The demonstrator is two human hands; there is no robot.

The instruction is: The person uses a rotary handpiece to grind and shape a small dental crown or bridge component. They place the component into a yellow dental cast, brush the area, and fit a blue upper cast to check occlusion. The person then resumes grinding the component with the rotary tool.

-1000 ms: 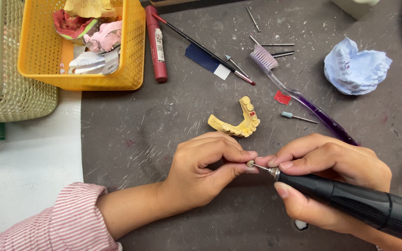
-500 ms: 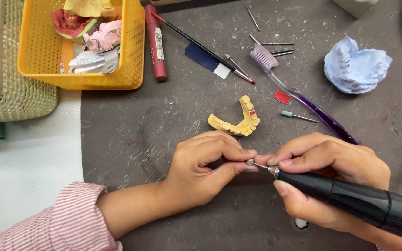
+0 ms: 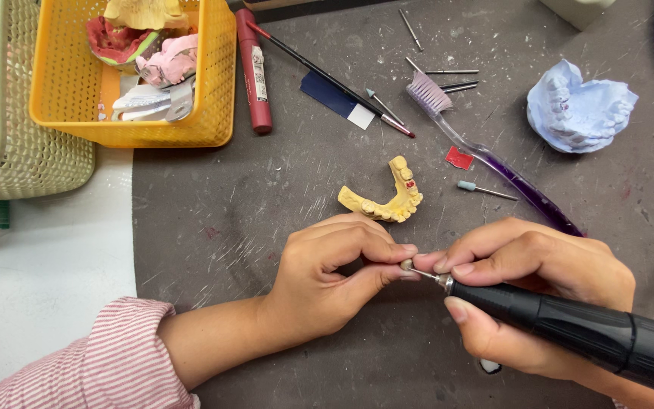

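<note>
Two hands, left hand (image 3: 327, 284) pinching at black handpiece (image 3: 569, 333) tip.

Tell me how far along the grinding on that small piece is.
Done: cannot tell, the piece is almost hidden in the left hand fingertips. In hand: the right hand holds the black rotary handpiece, its burr at the pinched piece. Left: the yellow dental cast and pale blue cast lie apart on the grey mat.
</note>
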